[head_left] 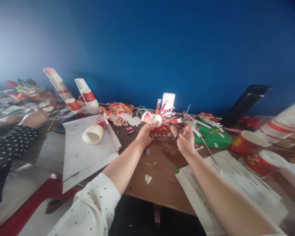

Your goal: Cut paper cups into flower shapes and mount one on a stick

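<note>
Fingers closed around it, the left hand (146, 132) has the cut paper cup (156, 120) by its base, small round bottom showing, red-and-white strips (173, 121) fanning out behind and to the right — a paper burst held just above the brown tabletop (162, 164), near the middle of the view. Over on the other side, the right hand (185, 139) is curled round a slim dark tool (179, 131), its pale end pointing up; whether that's a blade or a pen, I can't tell. Its fingertips are right beside one strip, possibly touching. So the step in hand, as I read it, is working those strips one at a time, and the next move calls for a steady left hold and a light right touch — thin paper like this would likely crease or tear if tugged. Behind the cup stands a lit phone (168, 96); red-and-white paper cutouts (121, 113) lie heaped to the left, a green sheet (221, 139) to the right, and white scraps (149, 179) dot the wood nearer the body.
</note>
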`<state>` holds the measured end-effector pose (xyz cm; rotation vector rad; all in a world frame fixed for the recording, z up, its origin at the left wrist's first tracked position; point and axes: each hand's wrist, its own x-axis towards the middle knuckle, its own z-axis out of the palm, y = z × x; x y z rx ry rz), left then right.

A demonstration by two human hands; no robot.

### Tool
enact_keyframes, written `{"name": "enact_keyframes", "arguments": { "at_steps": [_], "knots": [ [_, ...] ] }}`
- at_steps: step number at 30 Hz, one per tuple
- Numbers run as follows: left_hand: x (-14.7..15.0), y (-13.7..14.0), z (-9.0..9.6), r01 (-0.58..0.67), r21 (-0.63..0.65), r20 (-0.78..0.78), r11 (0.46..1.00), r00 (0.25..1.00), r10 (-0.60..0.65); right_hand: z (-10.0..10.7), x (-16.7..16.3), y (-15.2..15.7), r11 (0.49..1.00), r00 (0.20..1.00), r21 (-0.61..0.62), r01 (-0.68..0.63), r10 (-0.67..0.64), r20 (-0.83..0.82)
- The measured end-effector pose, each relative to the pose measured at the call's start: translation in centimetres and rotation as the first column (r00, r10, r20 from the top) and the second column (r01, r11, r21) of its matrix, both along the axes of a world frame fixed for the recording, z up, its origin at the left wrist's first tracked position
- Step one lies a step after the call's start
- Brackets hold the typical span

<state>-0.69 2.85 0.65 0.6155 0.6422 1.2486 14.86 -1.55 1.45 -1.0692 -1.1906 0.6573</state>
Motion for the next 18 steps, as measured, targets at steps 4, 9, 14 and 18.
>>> {"name": "enact_keyframes", "arguments": {
  "at_steps": [4, 9, 14, 18],
  "knots": [
    [-1.5, 0.3, 0.2, -0.034, 0.031, 0.149, 0.999, 0.988, 0.029, -0.6, 1.4, 1.0, 0.99, 0.994, -0.104, 0.095, -0.099, -0.037],
    [-2.3, 0.4, 0.1, 0.028, 0.077, 0.15, 0.997, 0.988, -0.04, -1.2, 1.8, 1.2, 0.939, 0.992, -0.329, -0.102, 0.119, 0.032],
    [-2.8, 0.5, 0.2, 0.037, 0.062, 0.152, 0.997, 0.987, -0.046, -0.4, 1.0, -0.1, 0.819, 0.911, -0.503, -0.276, 0.39, 0.134],
    [-3.0, 0.4, 0.2, 0.04, 0.027, 0.141, 0.999, 0.989, -0.044, 0.0, 1.1, -0.4, 0.856, 0.895, -0.439, -0.274, 0.394, 0.209]
  ]
}}
